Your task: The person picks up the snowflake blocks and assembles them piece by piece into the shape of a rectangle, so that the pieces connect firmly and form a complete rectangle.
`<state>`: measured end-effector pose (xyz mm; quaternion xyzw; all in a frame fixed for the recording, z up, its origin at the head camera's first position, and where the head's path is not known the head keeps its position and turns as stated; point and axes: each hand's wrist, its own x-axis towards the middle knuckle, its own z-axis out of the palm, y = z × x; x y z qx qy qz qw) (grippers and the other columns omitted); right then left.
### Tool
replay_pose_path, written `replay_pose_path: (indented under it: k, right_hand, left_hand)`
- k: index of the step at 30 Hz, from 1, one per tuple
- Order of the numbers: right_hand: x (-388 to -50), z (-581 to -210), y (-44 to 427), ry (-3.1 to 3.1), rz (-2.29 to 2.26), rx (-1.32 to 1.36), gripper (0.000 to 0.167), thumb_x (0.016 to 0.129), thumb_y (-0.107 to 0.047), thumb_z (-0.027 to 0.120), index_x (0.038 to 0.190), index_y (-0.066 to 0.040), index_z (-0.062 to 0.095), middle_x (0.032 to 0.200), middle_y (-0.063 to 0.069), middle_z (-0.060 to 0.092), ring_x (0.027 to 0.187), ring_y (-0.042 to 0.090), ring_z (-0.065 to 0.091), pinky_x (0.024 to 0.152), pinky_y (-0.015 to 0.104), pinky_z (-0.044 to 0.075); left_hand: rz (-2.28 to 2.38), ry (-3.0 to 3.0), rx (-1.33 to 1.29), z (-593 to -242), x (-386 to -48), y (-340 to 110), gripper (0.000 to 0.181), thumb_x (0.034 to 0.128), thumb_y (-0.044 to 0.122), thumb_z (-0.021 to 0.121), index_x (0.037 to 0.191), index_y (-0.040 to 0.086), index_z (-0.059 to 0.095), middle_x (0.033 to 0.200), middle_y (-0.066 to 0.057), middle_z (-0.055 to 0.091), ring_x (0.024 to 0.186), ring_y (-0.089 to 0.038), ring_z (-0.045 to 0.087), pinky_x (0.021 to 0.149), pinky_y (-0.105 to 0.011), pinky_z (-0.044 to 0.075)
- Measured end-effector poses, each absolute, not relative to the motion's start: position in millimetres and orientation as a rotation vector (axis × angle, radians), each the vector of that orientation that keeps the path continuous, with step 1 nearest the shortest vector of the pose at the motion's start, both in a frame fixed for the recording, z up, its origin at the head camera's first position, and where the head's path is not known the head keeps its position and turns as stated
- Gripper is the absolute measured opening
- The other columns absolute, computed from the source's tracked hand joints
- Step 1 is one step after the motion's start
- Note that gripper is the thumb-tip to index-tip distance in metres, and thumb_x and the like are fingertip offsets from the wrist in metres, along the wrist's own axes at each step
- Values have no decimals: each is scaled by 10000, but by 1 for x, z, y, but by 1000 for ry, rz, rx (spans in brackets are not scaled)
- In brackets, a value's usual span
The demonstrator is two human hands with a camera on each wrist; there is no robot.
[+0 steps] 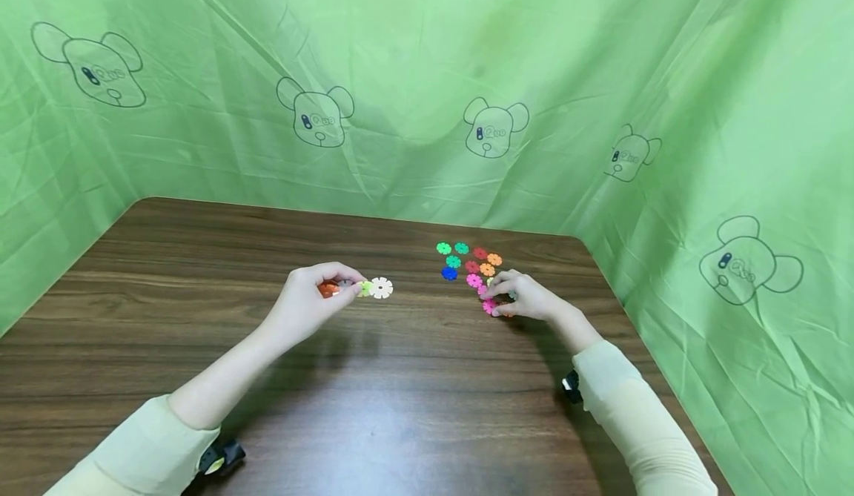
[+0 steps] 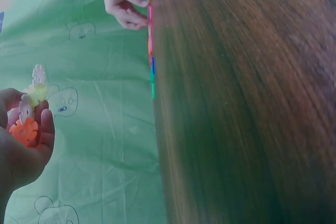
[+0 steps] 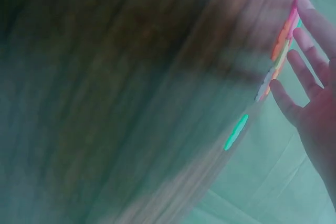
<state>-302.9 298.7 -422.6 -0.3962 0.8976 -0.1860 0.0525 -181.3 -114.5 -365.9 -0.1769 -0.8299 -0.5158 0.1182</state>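
A chain of notched discs [image 2: 38, 93] is pinched between thumb and fingers of the left hand [image 1: 303, 299], raised above the table, its white disc [image 1: 382, 293] outermost. The right hand [image 1: 528, 297] has its fingers spread at a pink disc [image 1: 489, 308], though contact is hard to confirm. Just beyond, green discs [image 1: 462, 248], red discs [image 1: 473, 267] and a blue disc [image 1: 450, 273] lie on the wooden table [image 1: 414, 377], before a green curtain [image 1: 400, 36].

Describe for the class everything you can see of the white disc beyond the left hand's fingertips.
The white disc is thin, round and plastic-looking, with slots cutting its rim into petal-like teeth and a small opening at its centre. It forms the outer end of a short chain held by the left hand, raised above the table. It meets the yellow-green disc; no finger visibly touches it.
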Motion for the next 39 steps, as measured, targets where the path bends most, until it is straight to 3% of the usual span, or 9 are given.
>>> replay_pose_path:
  k: [7, 13, 19, 23, 32, 39]
  right_hand:
    - [-304, -425, 294, 2743, -525, -1222, 260, 746, -178, 806, 994, -141, 735, 1085, 75, 606, 1048, 259, 523, 908, 462, 440]
    - [-306, -423, 289, 2756, -539, -1199, 252, 701, -169, 839, 915, -166, 705, 1031, -10, 611, 1033, 204, 529, 903, 425, 452]
    - [-304, -420, 286, 2730, -586, -1166, 225, 723, -114, 819, 895, -143, 678, 869, -71, 648, 818, 142, 579, 731, 352, 509]
    - [-301, -418, 285, 2716, -640, -1102, 191, 755, -80, 787, 909, -125, 684, 805, -64, 671, 736, 104, 583, 661, 301, 512]
    - [-290, -404, 277, 2734, -718, -972, 143, 795, -94, 754, 907, -161, 695, 801, -83, 675, 754, 60, 608, 661, 241, 503]
    - [-278, -380, 263, 2738, -872, -934, 109, 819, -98, 731, 897, -166, 695, 810, -66, 685, 764, 91, 628, 688, 305, 520]
  left_hand:
    - [-1502, -2430, -518, -368, -182, -114, 63, 846, 165, 711, 902, 193, 716, 796, 35, 684, 652, -89, 557, 576, -191, 471]
    - [-1513, -2436, -508, -353, -173, -109, 69, 842, 73, 691, 892, 115, 712, 774, -8, 661, 684, -118, 558, 607, -184, 477]
    - [-1494, -2431, -508, -338, -165, -104, 72, 820, -18, 665, 848, 43, 692, 717, -48, 620, 649, -121, 524, 586, -167, 447]
    - [-1495, -2422, -509, -349, -173, -106, 78, 819, 28, 690, 852, 98, 693, 713, -8, 610, 654, -102, 516, 590, -174, 445]
    - [-1556, -2386, -540, -361, -183, -110, 65, 819, 160, 738, 833, 172, 676, 719, 38, 631, 653, -101, 556, 602, -194, 483]
    - [-1581, -2370, -560, -360, -184, -110, 65, 821, 181, 742, 868, 173, 697, 746, 33, 663, 676, -100, 567, 616, -186, 491]
